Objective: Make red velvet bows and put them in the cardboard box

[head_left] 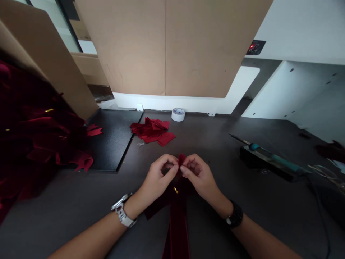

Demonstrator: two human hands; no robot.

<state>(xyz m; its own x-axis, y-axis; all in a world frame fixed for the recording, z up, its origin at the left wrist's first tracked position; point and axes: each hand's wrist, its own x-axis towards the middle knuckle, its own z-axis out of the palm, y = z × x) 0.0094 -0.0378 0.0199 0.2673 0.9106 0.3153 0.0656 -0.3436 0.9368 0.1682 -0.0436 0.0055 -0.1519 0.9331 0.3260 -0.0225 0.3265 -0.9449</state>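
Near the middle of the dark table, my left hand [164,171] and my right hand [196,173] pinch a small red fabric piece [181,159] from its two sides, thumbs and fingertips pressed on it. Just below the fingers lies a dark red velvet ribbon [178,219] with long tails that run toward the front edge. A small gold clip [176,190] shows on it. Part of the ribbon is hidden under my hands. Beyond them is a loose heap of cut red fabric pieces [153,130].
A large pile of dark red velvet bows [40,144] fills the left side beside a black board [113,136]. A white tape roll [178,114] stands at the back. On the right, a soldering iron [277,158] rests on a black holder, its cable trailing forward.
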